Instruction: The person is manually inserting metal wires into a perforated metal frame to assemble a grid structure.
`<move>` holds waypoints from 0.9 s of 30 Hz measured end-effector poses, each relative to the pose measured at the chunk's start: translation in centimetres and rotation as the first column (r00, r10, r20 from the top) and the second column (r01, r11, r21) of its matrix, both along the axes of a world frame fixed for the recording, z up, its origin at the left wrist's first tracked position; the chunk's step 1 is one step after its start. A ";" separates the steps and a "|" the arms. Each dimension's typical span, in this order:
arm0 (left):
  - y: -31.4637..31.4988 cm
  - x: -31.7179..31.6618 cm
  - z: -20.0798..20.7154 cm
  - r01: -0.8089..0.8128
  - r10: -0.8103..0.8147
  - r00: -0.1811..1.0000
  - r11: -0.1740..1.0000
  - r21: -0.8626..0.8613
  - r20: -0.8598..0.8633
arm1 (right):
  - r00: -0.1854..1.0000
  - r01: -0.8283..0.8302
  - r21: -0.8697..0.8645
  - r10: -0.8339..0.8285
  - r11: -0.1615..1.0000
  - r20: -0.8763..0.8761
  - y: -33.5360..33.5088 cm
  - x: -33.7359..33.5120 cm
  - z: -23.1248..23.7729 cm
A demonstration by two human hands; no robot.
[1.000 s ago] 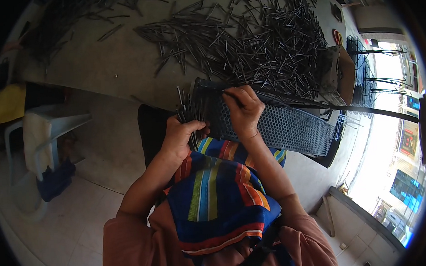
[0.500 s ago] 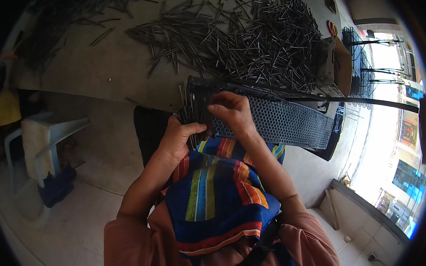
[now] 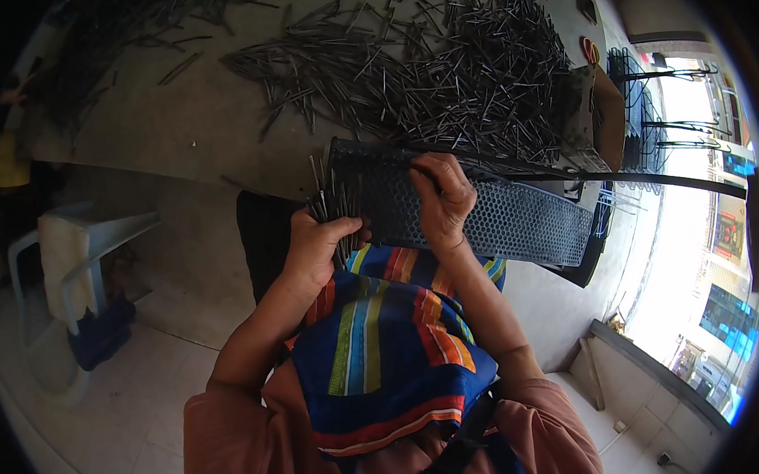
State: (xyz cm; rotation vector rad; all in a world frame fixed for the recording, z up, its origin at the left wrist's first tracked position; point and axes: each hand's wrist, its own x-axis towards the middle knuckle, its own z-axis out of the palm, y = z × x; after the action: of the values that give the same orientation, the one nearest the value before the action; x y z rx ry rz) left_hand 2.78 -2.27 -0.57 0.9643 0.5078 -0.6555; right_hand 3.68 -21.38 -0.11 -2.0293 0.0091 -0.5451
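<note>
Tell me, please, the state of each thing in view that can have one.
Stick bundle: held, ends uneven
Left grip: closed around that bundle
Right grip: curled, contents unclear
Perforated tray: partly hidden by the right grip
Loose sticks: heaped and scattered on the table
Striped cloth: draped, creased

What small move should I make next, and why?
I'd probably bring your right hand over to even the tips of the thin dark rods: your left hand grips them in a bundle, and a few stick up above the rest. The right hand is over the perforated tray, apart from the bundle; whether it pinches anything is unclear.
</note>
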 end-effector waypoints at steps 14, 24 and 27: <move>-0.1 0.2 -0.4 0.015 -0.016 1.000 0.999 -0.038 -0.014 | 0.996 -0.082 -0.004 0.082 0.997 0.030 -0.5 -0.1 -0.5; -0.3 0.3 -0.4 0.029 -0.029 1.000 0.998 -0.052 0.001 | 0.995 -0.102 0.008 0.102 0.995 -0.011 -1.2 0.0 -0.6; -0.2 0.3 -0.5 0.031 -0.030 0.999 0.998 -0.056 0.014 | 0.995 -0.100 0.011 0.100 0.995 -0.001 -1.2 -0.1 -0.6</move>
State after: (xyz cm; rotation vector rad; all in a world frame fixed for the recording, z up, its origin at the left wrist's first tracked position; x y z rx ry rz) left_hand 3.03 -2.49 -1.08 0.9242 0.4621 -0.6871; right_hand 3.62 -22.56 -0.76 -2.0077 -0.0881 -0.4800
